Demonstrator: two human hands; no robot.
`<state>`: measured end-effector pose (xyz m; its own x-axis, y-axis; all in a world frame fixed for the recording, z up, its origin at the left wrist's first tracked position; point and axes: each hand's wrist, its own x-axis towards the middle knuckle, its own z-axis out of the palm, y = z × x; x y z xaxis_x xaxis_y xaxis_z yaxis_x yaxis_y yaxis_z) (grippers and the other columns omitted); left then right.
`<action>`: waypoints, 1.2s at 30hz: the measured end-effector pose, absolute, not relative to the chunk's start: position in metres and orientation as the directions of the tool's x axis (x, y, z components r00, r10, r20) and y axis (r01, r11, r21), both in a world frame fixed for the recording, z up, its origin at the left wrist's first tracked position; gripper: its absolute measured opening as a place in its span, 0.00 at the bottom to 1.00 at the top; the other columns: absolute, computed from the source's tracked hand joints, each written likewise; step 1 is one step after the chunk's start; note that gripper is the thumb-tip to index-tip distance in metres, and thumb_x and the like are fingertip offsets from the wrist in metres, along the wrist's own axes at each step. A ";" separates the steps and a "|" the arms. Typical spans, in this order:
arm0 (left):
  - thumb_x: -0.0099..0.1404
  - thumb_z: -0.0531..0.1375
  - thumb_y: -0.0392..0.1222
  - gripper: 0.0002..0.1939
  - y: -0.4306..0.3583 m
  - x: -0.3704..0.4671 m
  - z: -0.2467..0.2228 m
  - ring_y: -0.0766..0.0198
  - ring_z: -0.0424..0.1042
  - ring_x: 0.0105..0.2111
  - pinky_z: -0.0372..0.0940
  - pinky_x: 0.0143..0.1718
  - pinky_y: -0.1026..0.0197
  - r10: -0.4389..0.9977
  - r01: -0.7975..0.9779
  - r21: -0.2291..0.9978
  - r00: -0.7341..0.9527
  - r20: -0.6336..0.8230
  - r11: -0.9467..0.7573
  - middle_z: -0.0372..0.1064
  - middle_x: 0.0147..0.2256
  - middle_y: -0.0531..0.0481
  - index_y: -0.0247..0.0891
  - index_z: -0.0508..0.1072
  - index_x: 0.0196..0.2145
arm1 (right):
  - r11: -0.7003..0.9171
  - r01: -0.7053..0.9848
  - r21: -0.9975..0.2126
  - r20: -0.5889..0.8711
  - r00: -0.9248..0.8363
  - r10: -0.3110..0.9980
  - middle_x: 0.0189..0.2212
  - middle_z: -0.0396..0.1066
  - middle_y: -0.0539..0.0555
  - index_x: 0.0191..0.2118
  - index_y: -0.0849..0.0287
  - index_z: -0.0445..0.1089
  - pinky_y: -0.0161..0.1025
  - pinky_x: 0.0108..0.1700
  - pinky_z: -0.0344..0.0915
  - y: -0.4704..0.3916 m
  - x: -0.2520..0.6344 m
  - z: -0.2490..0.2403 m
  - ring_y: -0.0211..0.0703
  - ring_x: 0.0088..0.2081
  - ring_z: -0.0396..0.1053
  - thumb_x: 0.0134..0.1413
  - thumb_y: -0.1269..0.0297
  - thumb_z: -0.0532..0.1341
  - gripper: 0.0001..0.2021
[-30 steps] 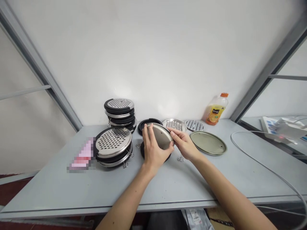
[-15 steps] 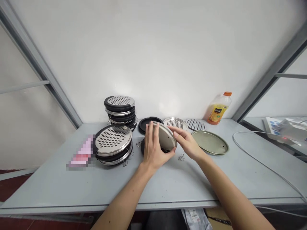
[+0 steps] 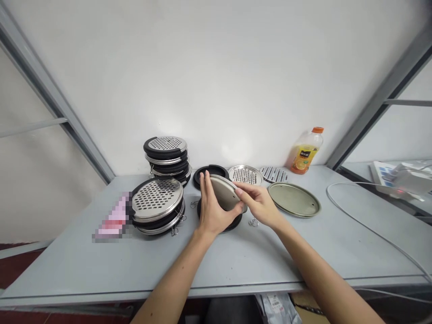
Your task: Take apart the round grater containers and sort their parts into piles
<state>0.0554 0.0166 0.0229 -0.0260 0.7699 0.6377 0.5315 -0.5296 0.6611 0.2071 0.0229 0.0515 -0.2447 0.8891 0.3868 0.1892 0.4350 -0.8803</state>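
A round metal lid (image 3: 223, 192) with a small hole near its rim stands tilted between both hands. My left hand (image 3: 213, 211) is closed round its left edge, fingers along the back and thumb at the lower right rim. With thumb and fingers, my right hand (image 3: 261, 204) pinches the right rim. Beneath them a black ring-shaped part (image 3: 232, 226) lies on the table, partly hidden by the left hand. A small wire clip (image 3: 254, 222) lies right of it. Farther right rests another greenish metal lid (image 3: 294, 199), inner side up.
Stacked graters with black rims stand at the left, one pile in front (image 3: 158, 198) and one behind (image 3: 167, 144). Near the wall lie a black ring (image 3: 211, 171), two grater plates (image 3: 245, 174) and a juice bottle (image 3: 305, 153). A white cable (image 3: 371, 229) crosses the right side.
The lid and both hands have shifted slightly left. My right fingers have closed in on the rim, and more of the black part beneath shows.
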 end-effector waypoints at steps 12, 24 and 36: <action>0.52 0.66 0.47 0.57 0.016 0.065 0.019 0.41 0.32 0.67 0.44 0.64 0.37 0.756 0.578 0.648 -0.081 0.650 -0.495 0.30 0.67 0.27 0.32 0.33 0.66 | 0.466 0.247 -0.850 0.417 -0.224 0.881 0.25 0.72 0.49 0.50 0.58 0.74 0.33 0.27 0.62 0.021 0.198 0.055 0.36 0.24 0.65 0.61 0.55 0.55 0.19; 0.51 0.65 0.45 0.54 0.016 0.067 0.024 0.42 0.38 0.67 0.48 0.63 0.40 0.739 0.549 0.658 -0.104 0.665 -0.515 0.37 0.66 0.30 0.34 0.37 0.66 | 0.357 0.075 -0.931 0.329 -0.252 0.910 0.22 0.70 0.49 0.49 0.58 0.74 0.34 0.26 0.63 0.031 0.203 0.053 0.37 0.23 0.65 0.58 0.52 0.58 0.20; 0.62 0.58 0.54 0.48 0.026 0.045 0.030 0.52 0.37 0.68 0.40 0.67 0.49 0.885 0.355 0.895 -0.272 0.377 -0.271 0.34 0.68 0.35 0.33 0.34 0.67 | 0.480 0.168 -0.861 0.408 -0.333 0.850 0.51 0.72 0.55 0.53 0.55 0.70 0.48 0.55 0.64 0.039 0.202 0.037 0.51 0.52 0.69 0.61 0.51 0.55 0.21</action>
<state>0.0445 0.0264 0.0297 -0.2723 0.8854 0.3767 0.3551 -0.2714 0.8946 0.2021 0.0388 0.0367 -0.3329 0.8499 0.4084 0.1683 0.4797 -0.8611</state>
